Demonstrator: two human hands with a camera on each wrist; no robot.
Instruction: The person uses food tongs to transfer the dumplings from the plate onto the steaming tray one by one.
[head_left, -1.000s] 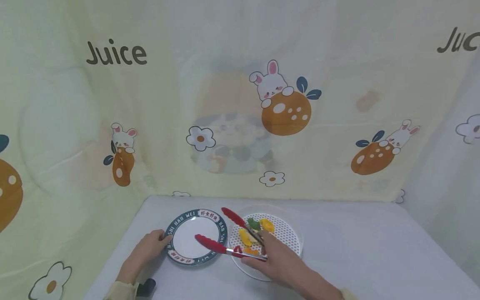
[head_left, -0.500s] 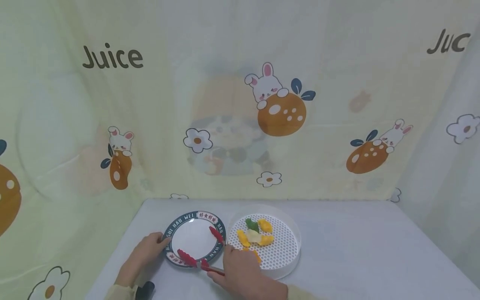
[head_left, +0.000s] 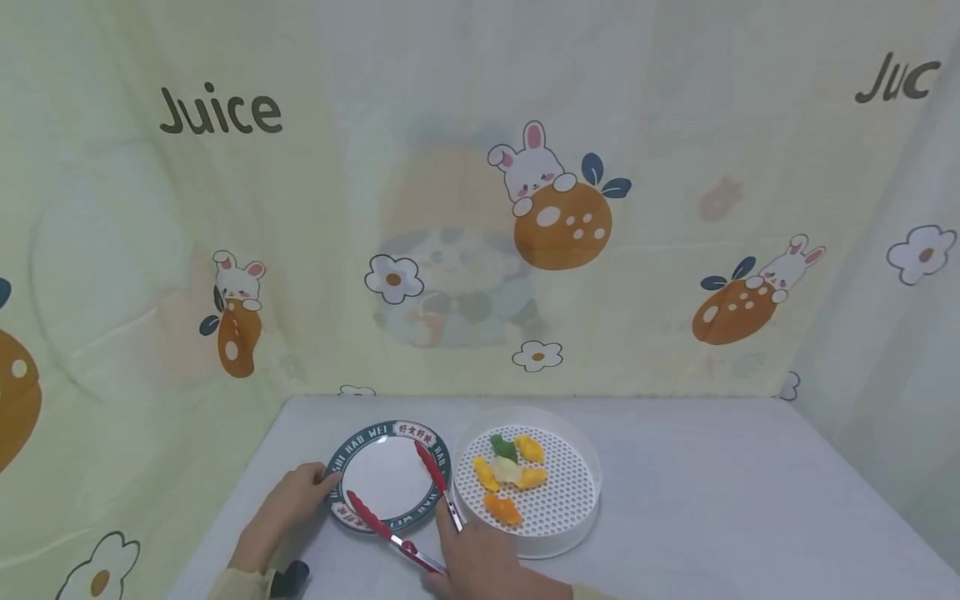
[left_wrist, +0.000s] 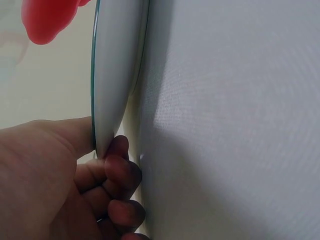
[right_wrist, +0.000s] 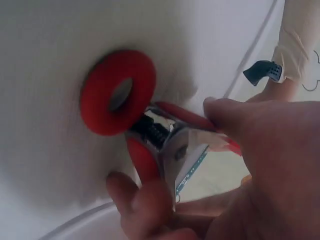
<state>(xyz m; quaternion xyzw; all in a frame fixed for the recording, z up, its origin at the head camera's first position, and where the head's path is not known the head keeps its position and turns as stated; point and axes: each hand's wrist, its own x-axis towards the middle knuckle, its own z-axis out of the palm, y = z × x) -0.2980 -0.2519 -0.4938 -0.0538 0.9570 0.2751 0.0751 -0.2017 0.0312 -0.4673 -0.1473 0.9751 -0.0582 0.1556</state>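
Gripping one pair of red-tipped metal tongs point(head_left: 408, 508) with right hand point(head_left: 480, 554), left hand point(head_left: 288, 504) pinching one blue-rimmed white plate point(head_left: 390, 475), five dumplings point(head_left: 510, 471) in one white perforated tray point(head_left: 558, 492)

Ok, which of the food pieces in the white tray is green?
The green piece at the far edge of the cluster in the white perforated tray; the others around it are yellow, orange or pale.

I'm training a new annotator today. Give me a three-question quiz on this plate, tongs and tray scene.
1. True or false: the tongs hold a food piece.
2. Which hand grips the plate rim? A) left hand B) right hand
3. Fill in: the food pieces lie in the white perforated ____.

Key: 1 false, the open red tips are bare over the plate. 2 A. 3 tray.
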